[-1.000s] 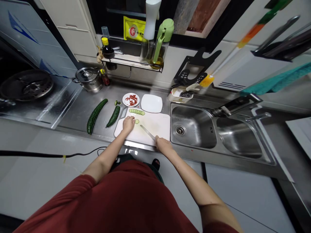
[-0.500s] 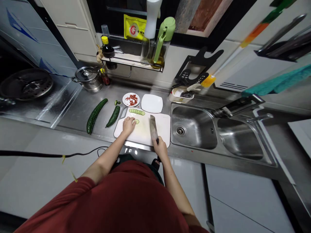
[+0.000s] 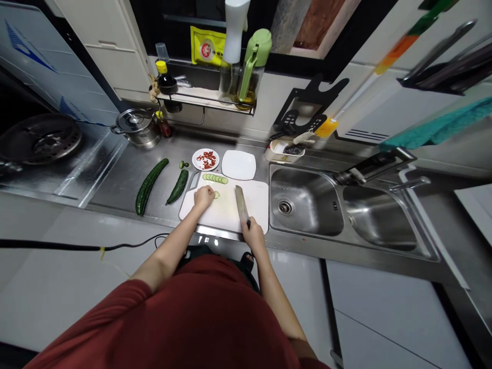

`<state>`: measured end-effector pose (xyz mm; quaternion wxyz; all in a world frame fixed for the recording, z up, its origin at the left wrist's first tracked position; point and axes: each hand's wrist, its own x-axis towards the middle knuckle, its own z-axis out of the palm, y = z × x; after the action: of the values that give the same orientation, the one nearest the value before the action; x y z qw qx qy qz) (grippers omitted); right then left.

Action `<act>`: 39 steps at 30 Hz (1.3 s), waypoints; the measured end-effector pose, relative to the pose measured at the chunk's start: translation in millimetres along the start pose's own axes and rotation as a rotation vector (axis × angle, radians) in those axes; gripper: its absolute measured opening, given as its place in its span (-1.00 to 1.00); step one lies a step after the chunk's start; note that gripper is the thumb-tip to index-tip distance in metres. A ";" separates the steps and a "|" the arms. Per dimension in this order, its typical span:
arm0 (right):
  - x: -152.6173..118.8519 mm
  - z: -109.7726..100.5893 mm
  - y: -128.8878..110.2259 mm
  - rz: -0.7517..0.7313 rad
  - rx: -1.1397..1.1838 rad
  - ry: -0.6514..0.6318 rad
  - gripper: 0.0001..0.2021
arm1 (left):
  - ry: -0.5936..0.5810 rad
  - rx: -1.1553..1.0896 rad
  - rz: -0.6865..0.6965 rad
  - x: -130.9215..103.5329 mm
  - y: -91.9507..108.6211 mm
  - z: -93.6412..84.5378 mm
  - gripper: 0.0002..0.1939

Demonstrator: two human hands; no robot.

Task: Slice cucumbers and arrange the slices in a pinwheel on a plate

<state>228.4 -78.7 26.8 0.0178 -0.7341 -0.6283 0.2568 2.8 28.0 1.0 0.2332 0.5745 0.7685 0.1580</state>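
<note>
My right hand is closed round the dark handle of a kitchen knife, its wide blade pointing away from me over the right half of a white cutting board. On the board's left side my left hand has its fingers curled in; what they hold, if anything, is hidden. A single cucumber slice lies right beside those fingertips. Behind it, overlapping cucumber slices form a row along the far edge of the board.
Left of the board lie a shorter cucumber, a long cucumber and cut ends. A plate of chopped red pieces and a white plate stand behind. The double sink is at right, a steel pot at back left.
My left fingers have curled in tighter beside the single slice. The knife blade has tipped slightly left and toward me. The whole view has shifted a little.
</note>
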 end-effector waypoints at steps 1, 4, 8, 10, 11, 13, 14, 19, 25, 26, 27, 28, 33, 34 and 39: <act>0.4 0.5 0.8 0.002 -0.007 -0.004 -0.70 | -0.017 -0.027 -0.022 2.2 0.5 -1.2 -0.93; 1.6 1.3 2.3 0.011 -0.020 -0.017 -0.70 | -0.035 -0.103 -0.081 9.6 -0.4 -4.4 -0.92; 2.5 0.1 2.7 0.015 -0.027 -0.020 -0.67 | 0.025 -0.167 -0.166 22.7 -6.9 -7.5 -0.87; 2.7 -1.1 2.7 0.017 -0.028 -0.020 -0.66 | 0.075 -0.157 -0.193 29.0 -10.2 -9.2 -0.86; 2.8 -1.6 2.8 0.018 -0.028 -0.021 -0.66 | 0.096 -0.142 -0.203 31.5 -11.4 -10.1 -0.87; 3.1 -2.1 3.3 0.025 -0.029 -0.025 -0.66 | 0.127 -0.101 -0.223 35.0 -12.7 -12.2 -0.87; 3.3 -2.0 3.8 0.028 -0.029 -0.026 -0.66 | 0.138 -0.079 -0.232 36.0 -12.9 -13.2 -0.87; 5.1 0.3 6.7 0.022 -0.019 -0.020 -0.67 | 0.173 0.011 -0.251 36.5 -12.8 -16.3 -0.83; 5.9 0.6 6.8 0.016 -0.021 -0.017 -0.68 | 0.172 0.039 -0.202 33.3 -15.2 -16.4 -0.78; 5.9 0.3 6.6 0.016 -0.023 -0.017 -0.68 | 0.171 0.041 -0.198 32.3 -15.1 -16.4 -0.77; 5.8 -0.1 6.4 0.018 -0.024 -0.017 -0.68 | 0.174 0.045 -0.195 31.1 -14.6 -16.4 -0.76; 5.7 -0.4 6.3 0.021 -0.026 -0.018 -0.68 | 0.187 0.050 -0.193 29.7 -13.5 -16.3 -0.75; 4.5 -0.8 6.8 0.023 -0.044 -0.026 -0.67 | 0.283 0.052 -0.058 23.4 4.5 -10.1 -0.74; 4.2 -0.6 6.9 0.022 -0.048 -0.025 -0.67 | 0.261 0.050 -0.014 22.9 10.5 -7.5 -0.74; 3.0 0.1 6.2 0.039 -0.063 -0.036 -0.67 | 0.111 0.098 0.162 27.4 39.7 7.3 -0.69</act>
<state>234.3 -77.3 23.5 -0.0218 -0.7417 -0.6219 0.2503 32.6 65.5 10.3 0.1482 0.6359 0.7380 0.1701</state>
